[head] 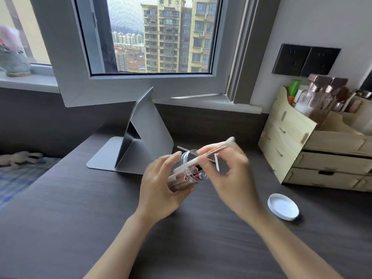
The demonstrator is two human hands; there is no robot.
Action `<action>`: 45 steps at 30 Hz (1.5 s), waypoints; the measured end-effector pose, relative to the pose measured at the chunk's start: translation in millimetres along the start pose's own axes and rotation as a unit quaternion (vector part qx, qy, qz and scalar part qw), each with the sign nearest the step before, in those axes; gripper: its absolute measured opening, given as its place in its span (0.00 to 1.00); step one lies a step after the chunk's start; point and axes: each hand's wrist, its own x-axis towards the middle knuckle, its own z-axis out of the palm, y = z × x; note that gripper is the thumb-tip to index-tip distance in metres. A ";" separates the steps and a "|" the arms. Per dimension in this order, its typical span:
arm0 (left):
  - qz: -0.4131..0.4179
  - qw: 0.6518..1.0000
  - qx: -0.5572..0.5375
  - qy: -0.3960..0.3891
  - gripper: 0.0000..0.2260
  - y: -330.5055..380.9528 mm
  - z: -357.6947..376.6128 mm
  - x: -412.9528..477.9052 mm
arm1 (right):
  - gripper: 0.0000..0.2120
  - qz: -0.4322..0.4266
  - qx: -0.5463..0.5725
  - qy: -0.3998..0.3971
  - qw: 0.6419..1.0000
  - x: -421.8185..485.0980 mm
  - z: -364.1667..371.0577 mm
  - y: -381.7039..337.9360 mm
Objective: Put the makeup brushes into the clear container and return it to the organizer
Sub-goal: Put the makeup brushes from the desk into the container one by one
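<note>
Both hands are up over the dark wood-grain desk point(60, 218), working together. Left hand point(161, 188) is curled around the clear round plastic container point(185, 176), fingers wrapped about its side and thumb up near the rim, holding it tipped so the open mouth points toward the right hand. You can see a few things already sitting inside, brownish handles plus something red, though it's too blurry to name them exactly.

Right hand point(227, 178) is pinching a makeup brush with a white handle, rose-gold ferrule and pale bristle tip point(209, 153). Fingers are closed on the middle of it, handle end poking into the container's mouth, bristles sticking up and away. The hand is motion-blurred, so finger detail is mushy. One thin white stick point(216, 162) shows just behind the fingers; can't tell if it's held or lying on the desk.

Over to the right, a white round lid point(282, 206) lies flat on the desk, well apart from the hands. Light wooden drawer organizer point(291, 141) stands at the far right against the wall. Grey folding stand point(145, 133) sits behind the hands.
</note>
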 end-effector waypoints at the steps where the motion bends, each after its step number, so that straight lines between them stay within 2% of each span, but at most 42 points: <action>1: 0.003 1.000 -0.001 -0.002 0.32 0.2 0.5 -1.1 | 0.07 -0.021 -0.036 -0.014 0.999 -3.6 5.5 4.2; 6: -0.022 0.999 -0.035 -0.002 0.32 3.1 -0.1 -2.1 | 0.19 -0.043 -0.138 -0.054 0.988 -17.3 19.6 14.0; 8: -0.025 0.999 -0.044 0.003 0.31 4.1 -0.5 -1.3 | 0.25 -0.032 -0.104 -0.114 0.988 -20.8 20.4 14.1; 10: -0.035 0.998 -0.057 0.010 0.32 2.5 -0.2 -2.2 | 0.25 0.008 0.001 -0.135 0.991 -19.9 16.5 14.5; 12: -0.057 0.996 -0.070 0.018 0.33 -0.1 -0.6 -2.6 | 0.18 0.070 0.151 -0.065 0.984 -13.5 10.7 18.3; 13: -0.065 0.995 -0.070 0.025 0.33 -1.1 -0.7 -2.6 | 0.14 0.118 0.195 -0.010 0.974 -8.5 9.1 24.3; 14: -0.070 0.995 -0.065 0.033 0.34 -2.0 -0.7 -2.4 | 0.12 0.176 0.194 0.042 0.964 -2.8 10.1 36.0; 15: -0.075 0.994 -0.061 0.041 0.34 -2.8 -0.6 -1.7 | 0.11 0.232 0.146 0.078 0.959 3.5 13.8 52.0; 17: -0.088 0.993 -0.061 0.052 0.34 -3.3 -0.8 0.1 | 0.09 0.316 0.011 0.081 0.945 16.0 24.5 87.0; 19: -0.092 0.992 -0.062 0.057 0.34 -4.6 -0.9 0.6 | 0.09 0.362 -0.094 0.027 0.927 25.7 37.5 116.7; 22: -0.093 0.992 -0.066 0.058 0.32 -6.9 0.0 -0.1 | 0.12 0.413 -0.181 -0.054 0.891 39.1 52.8 146.2; 27: -0.092 0.992 -0.061 0.064 0.32 -10.9 1.2 0.0 | 0.20 0.428 -0.279 -0.158 0.845 61.4 69.6 165.9; 33: -0.093 0.992 -0.055 0.066 0.32 -11.5 1.0 0.8 | 0.14 0.433 -0.330 -0.226 0.808 72.4 66.4 177.4; 35: -0.089 0.993 -0.046 0.062 0.33 -11.5 0.8 0.8 | 0.13 0.431 -0.329 -0.221 0.810 69.5 55.2 179.0; 37: -0.087 0.993 -0.048 0.060 0.33 -11.1 0.2 0.8 | 0.13 0.422 -0.262 -0.165 0.852 68.2 38.8 173.7; 39: -0.086 0.993 -0.047 0.059 0.33 -10.6 0.6 0.6 | 0.16 0.405 -0.087 -0.068 0.907 67.8 18.4 156.4; 40: -0.084 0.994 -0.043 0.058 0.33 -10.2 1.1 0.5 | 0.14 0.396 0.030 -0.015 0.918 66.1 7.8 140.8; 42: -0.079 0.995 -0.035 0.052 0.34 -9.3 1.8 0.5 | 0.03 0.346 0.232 0.055 0.907 61.0 -13.5 97.6; 43: -0.075 0.996 -0.031 0.047 0.34 -8.9 1.8 0.4 | 0.04 0.308 0.297 0.073 0.901 57.6 -22.7 73.7; 45: -0.055 0.998 -0.018 0.034 0.33 -7.4 1.8 -0.3 | 0.09 0.215 0.345 0.096 0.908 47.6 -36.6 31.1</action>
